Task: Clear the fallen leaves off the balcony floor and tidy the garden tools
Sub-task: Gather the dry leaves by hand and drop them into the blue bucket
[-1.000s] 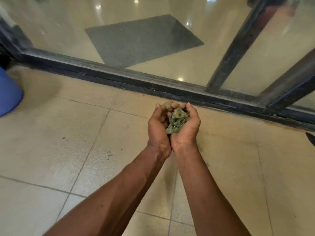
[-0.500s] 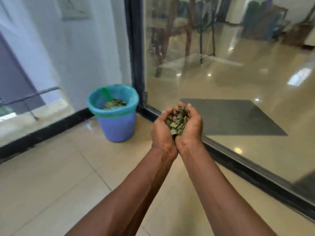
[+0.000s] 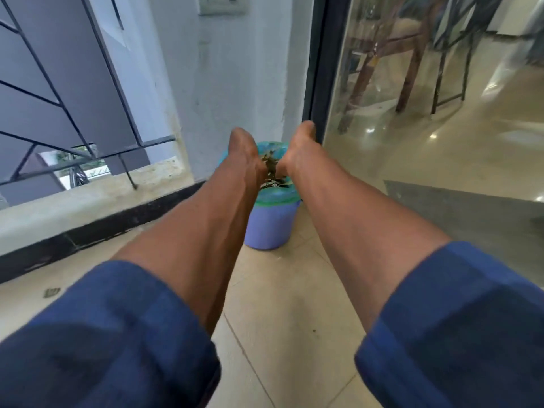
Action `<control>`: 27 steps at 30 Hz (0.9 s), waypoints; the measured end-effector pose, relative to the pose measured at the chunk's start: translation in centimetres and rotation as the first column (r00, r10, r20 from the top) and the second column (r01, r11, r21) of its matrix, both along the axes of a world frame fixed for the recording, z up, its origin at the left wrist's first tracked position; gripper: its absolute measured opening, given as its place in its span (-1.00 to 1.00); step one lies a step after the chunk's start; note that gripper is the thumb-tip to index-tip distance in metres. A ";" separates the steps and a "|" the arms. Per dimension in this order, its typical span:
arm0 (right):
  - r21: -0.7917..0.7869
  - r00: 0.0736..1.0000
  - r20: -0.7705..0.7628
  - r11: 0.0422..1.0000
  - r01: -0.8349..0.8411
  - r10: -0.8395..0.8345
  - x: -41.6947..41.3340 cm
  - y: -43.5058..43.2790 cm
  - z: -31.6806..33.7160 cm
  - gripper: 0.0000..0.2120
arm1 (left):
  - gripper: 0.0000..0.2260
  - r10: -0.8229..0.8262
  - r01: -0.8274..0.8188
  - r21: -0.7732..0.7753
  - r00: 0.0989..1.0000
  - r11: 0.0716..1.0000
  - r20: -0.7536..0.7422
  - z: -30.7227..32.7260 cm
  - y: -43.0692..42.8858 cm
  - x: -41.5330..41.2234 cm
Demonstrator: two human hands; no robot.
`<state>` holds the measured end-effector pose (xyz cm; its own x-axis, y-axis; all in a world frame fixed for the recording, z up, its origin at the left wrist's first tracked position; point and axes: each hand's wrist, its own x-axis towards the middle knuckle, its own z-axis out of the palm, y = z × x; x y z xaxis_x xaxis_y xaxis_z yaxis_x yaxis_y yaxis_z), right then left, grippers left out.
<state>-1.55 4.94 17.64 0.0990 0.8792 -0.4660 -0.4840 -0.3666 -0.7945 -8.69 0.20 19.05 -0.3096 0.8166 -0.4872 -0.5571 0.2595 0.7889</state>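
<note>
Both my arms reach out over a blue bin lined with a green bag, standing in the corner by the white wall. My left hand and my right hand are a little apart above its mouth, tipped forward so their fingers are hidden. A clump of dry green-brown leaves drops between my wrists toward the bin. More leaves lie inside the bin.
One leaf lies on the beige tiles at the left. A low ledge with a black skirting and a metal railing runs along the left. A glass door in a dark frame closes the right side.
I have moved up to the bin and my view has swung toward the corner. My cupped hands have come apart over the bin, and the leaves they held are falling.
</note>
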 end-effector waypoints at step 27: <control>-0.057 0.207 0.978 0.966 0.254 0.003 33.1 -45.9 -23.7 -0.59 | -0.33 -0.371 0.916 -0.255 -0.131 0.309 -0.919 -25.6 -27.0 12.8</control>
